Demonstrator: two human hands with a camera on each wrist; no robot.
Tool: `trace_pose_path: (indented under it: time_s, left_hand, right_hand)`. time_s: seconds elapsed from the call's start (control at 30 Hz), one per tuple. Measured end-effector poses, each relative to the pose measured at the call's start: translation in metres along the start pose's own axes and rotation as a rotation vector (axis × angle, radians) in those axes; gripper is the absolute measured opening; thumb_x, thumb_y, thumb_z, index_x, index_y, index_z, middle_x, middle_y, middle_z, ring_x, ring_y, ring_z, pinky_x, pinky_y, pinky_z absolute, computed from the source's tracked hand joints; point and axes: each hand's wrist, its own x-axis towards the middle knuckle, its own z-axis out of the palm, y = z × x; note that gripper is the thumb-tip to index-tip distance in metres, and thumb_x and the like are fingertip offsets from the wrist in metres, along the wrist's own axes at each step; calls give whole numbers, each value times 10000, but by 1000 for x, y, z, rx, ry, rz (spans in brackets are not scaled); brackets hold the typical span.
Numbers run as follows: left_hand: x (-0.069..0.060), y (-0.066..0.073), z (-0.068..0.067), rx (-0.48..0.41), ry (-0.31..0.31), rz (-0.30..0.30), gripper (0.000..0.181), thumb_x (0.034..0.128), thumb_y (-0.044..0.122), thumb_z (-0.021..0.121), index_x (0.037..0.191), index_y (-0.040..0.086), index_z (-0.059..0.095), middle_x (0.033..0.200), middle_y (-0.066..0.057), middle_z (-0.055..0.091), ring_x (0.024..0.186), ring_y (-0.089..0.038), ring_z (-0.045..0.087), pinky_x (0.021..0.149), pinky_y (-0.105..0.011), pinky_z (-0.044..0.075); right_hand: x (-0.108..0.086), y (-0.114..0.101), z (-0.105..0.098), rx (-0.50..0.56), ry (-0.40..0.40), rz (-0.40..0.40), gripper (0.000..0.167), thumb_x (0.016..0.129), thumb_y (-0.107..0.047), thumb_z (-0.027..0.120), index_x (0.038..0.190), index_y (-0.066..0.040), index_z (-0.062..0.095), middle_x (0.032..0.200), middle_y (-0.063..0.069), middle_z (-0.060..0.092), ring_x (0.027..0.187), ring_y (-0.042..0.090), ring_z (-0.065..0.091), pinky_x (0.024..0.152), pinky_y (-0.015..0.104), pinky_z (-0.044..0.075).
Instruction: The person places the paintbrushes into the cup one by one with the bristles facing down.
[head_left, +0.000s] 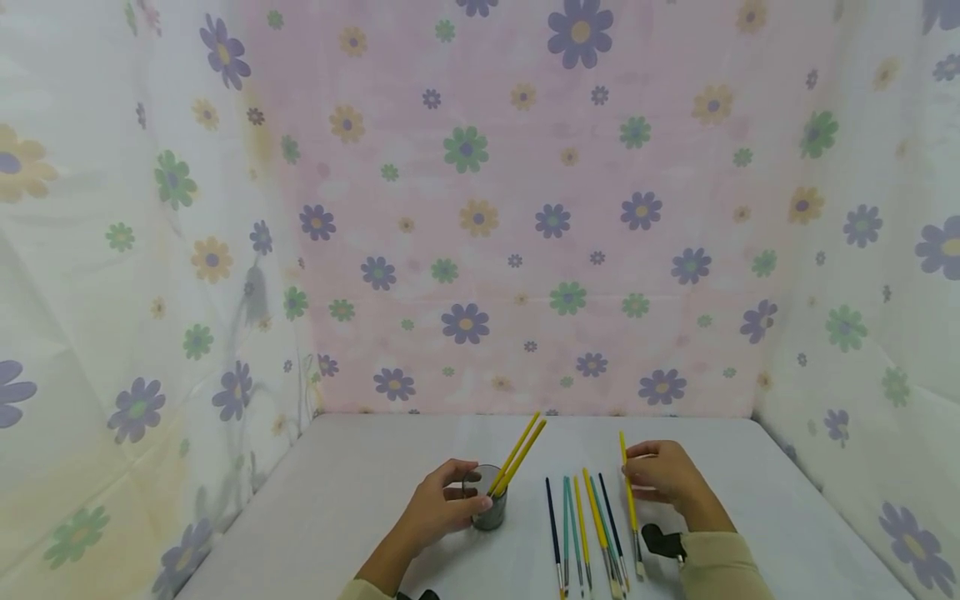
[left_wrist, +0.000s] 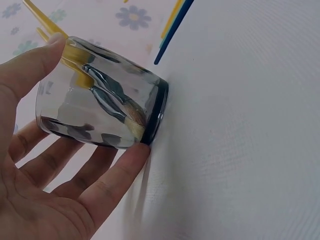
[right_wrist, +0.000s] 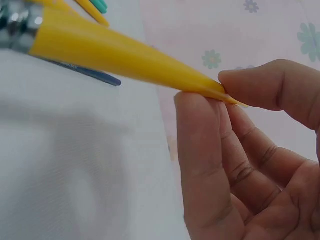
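Note:
A clear glass [head_left: 489,515] holds two yellow brushes [head_left: 521,457], bristles down, as the left wrist view shows through the glass [left_wrist: 100,95]. My left hand [head_left: 442,510] grips it, thumb near the rim and fingers around the side. My right hand [head_left: 667,477] pinches a yellow brush [head_left: 628,492] by its upper handle, bristles pointing down toward the table. In the right wrist view, thumb and fingers hold the handle [right_wrist: 125,55] near its thin end. Between the hands lies a row of several brushes [head_left: 600,517] with yellow, teal and dark blue handles.
The brushes lie on a white-covered table [head_left: 360,467]. Flower-patterned sheets hang behind it [head_left: 525,358] and at both sides. A dark object [head_left: 660,542] sits at the right wrist, by the beige sleeve.

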Motion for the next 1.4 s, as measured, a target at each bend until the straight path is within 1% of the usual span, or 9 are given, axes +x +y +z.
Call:
trace_pose_path:
  time_s: [0.1,0.3,0.37,0.47,0.57,0.77,1.03,1.23,1.4]
  left_hand:
    - [0,0,1,41,16,9,775,805,435,886,1427,110,557,1433,-148,602,1231,-322,645,812,-406,642]
    - [1,2,2,231,74,43,772,795,520,867,1394,158,543,1328,-55,664,1200,-279,663,934,-509,591]
    - [0,2,1,263,78,60,773,813,531,849,1414,173,519,1345,-53,654,1224,-290,653,976,-541,566]
    - [0,3,0,261,54,98,734,884,483,800,1473,179,486,1431,-93,612,1287,-315,621,1028,-553,536]
    - [0,4,0,222,7,142,671,951,359,749,1521,155,461,1515,-131,554,1357,-349,573,1088,-556,492]
    - [1,7,-2,171,-44,160,613,955,161,712,1520,121,478,1522,-135,547,1388,-352,543,1132,-539,457]
    - [0,7,-3,150,-38,126,605,926,199,760,1481,140,524,1467,-160,582,1314,-328,595,1097,-547,486]
    - [0,7,-2,147,-32,105,680,909,249,791,1515,157,494,1468,-157,577,1292,-325,604,1086,-557,490]
    - [-2,7,-1,163,-32,97,651,920,270,779,1505,178,510,1466,-150,571,1302,-328,589,1075,-552,497]
  right_hand:
    - [-3,-3,-1,6,-1,-32,436,882,-82,755,1261,78,608,1076,190,706,862,233,701,725,400,644]
    - [-5,-8,-2,22,8,-78,423,922,-150,755,1265,53,614,1117,167,719,898,223,713,743,404,646]
    - [-5,-10,-3,31,2,-95,415,931,-167,757,1257,47,615,1119,158,714,905,217,716,752,406,647]
    - [-8,-14,-4,40,-8,-126,417,945,-173,748,1262,56,605,1122,155,709,916,209,718,762,408,647]
    - [-11,-20,-5,51,-8,-151,387,957,-159,729,1255,55,605,1128,163,706,925,218,728,771,411,647]
    - [-15,-34,-3,47,25,-197,357,979,-190,716,1247,23,617,1163,182,687,960,227,738,804,401,643]
    - [-26,-50,-3,107,37,-267,364,988,-184,719,1262,23,600,1181,174,675,992,206,737,846,372,633]
    - [-33,-60,-4,113,55,-310,379,988,-211,724,1262,19,601,1139,124,697,910,146,718,849,329,629]
    - [-38,-66,-2,131,82,-326,455,962,-252,759,1271,41,597,1116,107,686,892,116,725,843,288,623]
